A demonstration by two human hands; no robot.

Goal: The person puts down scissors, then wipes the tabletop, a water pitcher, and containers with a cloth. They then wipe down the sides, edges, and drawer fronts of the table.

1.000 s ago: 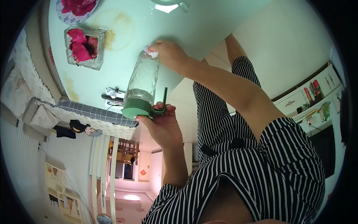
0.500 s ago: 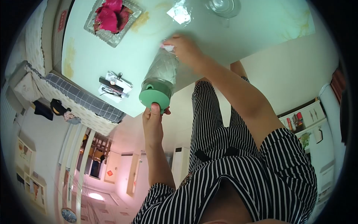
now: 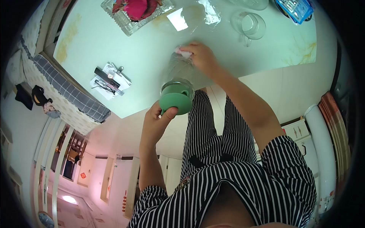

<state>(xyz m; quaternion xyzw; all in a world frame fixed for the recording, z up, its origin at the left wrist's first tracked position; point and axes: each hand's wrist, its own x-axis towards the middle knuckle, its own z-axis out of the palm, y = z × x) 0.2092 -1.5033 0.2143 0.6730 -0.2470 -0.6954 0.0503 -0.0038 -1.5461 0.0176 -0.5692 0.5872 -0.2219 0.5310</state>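
Observation:
A clear glass pitcher [image 3: 176,70] with a green lid [image 3: 175,99] is held lying over, lid toward me and base pointing away, above the table's near edge. My left hand [image 3: 156,119] grips it at the lid end, thumb on the green lid. At the far end, my right hand [image 3: 203,57] is closed on a white and pink cloth [image 3: 184,52] pressed against the base of the glass. Part of the cloth is hidden under the fingers.
On the pale table [image 3: 144,64] are a glass tray [image 3: 133,26] with dark pink pieces, a glass mug [image 3: 251,28], and a blue packet [image 3: 296,9]. Eyeglasses [image 3: 104,86] and papers [image 3: 118,78] lie at the left. A checked-edged bench [image 3: 72,89] runs beside the table.
The pitcher and both hands have shifted right in view, and the pitcher has rolled so its lid's notch faces right. My right hand keeps the cloth at its base. The camera view has turned.

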